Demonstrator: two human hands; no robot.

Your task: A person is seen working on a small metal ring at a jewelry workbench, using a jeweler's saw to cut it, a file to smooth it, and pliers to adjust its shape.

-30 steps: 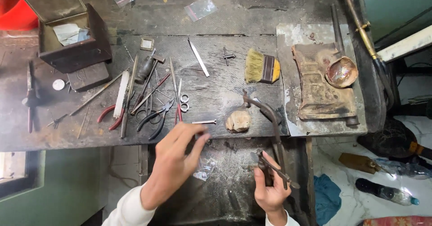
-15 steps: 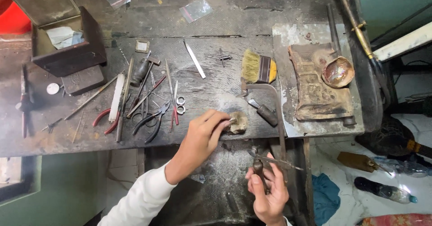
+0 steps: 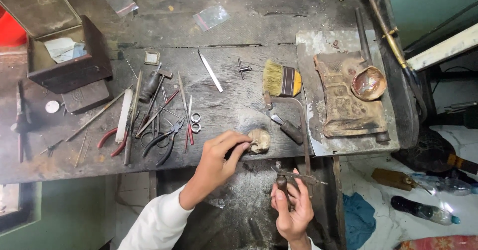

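Beside the pale lump (image 3: 259, 140) at the bench's (image 3: 239, 46) front edge, my left hand (image 3: 219, 156) rests, fingertips pinched together against the lump's left side. Right of the lump lies a saw frame (image 3: 294, 111) and a dark handle (image 3: 291, 131); behind the lump, a brush (image 3: 281, 78). Left of the lump, pliers (image 3: 163, 139), two rings (image 3: 195, 122) and files crowd the wood. Far behind it lie two clear bags (image 3: 211, 17), and an open dark box (image 3: 67, 56) sits far left. Below and right of the lump, off the bench edge, my right hand (image 3: 293, 211) is clamped on a small tool (image 3: 284, 183). Open room lies just behind the lump.
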